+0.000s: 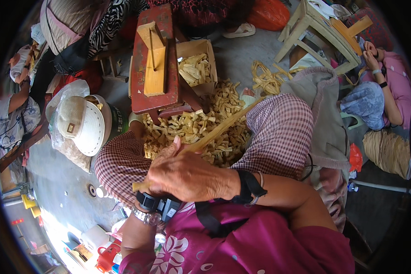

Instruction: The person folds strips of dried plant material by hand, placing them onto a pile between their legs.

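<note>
A long, flat tan strip of dried plant fibre (222,128) runs from my hands up to my right knee. My right hand (195,174) is closed around it, palm down, and a short end of the strip sticks out beyond its knuckles. Mostly hidden behind that hand is my left hand (165,150), its thumb up against the strip. Between my legs lies a heap of short folded tan pieces (188,126), below both hands and touching neither.
A red wooden bench (138,78) carries a wooden block tool with an upright rod (155,68). Behind it stands a cardboard box (207,87) of similar pieces. Loose strips (267,78) lie near my right knee. A white hat (89,130) rests at left. Other people sit around.
</note>
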### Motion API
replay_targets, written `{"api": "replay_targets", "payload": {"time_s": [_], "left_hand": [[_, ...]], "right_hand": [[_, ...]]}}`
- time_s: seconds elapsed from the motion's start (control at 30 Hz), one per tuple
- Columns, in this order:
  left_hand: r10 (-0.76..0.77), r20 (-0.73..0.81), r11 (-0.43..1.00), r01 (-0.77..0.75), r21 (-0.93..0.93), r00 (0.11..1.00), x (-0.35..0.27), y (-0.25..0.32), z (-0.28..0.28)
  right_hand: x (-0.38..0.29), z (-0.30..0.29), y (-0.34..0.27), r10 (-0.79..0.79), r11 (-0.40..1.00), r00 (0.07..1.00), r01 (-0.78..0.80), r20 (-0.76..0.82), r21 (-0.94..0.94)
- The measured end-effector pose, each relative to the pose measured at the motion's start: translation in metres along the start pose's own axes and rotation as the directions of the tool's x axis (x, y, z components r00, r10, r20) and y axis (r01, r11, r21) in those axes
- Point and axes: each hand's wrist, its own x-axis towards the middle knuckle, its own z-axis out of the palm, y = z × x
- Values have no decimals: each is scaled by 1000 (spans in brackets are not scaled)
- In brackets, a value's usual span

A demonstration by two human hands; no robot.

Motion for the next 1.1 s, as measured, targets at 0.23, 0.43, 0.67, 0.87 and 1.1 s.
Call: {"api": "replay_targets", "payload": {"time_s": [0.23, 0.43, 0.67, 0.87, 1.1], "left_hand": [[-121, 320, 863, 259, -433, 940, -6, 6, 35], [173, 183, 922, -94, -376, 968, -25, 33, 28], [730, -120, 677, -736, -12, 673, -69, 50, 19], [637, -155, 768, -639, 45, 755, -90, 50, 46], [923, 333, -238, -395, 887, 192, -76, 65, 46]], "right_hand": [[-24, 11, -29, -119, 969, 978, 75, 174, 237], [-13, 0, -47, -148, 951, 989, 143, -2, 273], [29, -26, -66, -174, 914, 849, 327, -498, 239], [28, -32, -53, -97, 974, 784, 202, -613, 104], [17, -41, -44, 239, 971, 892, -228, -384, 76]]}}
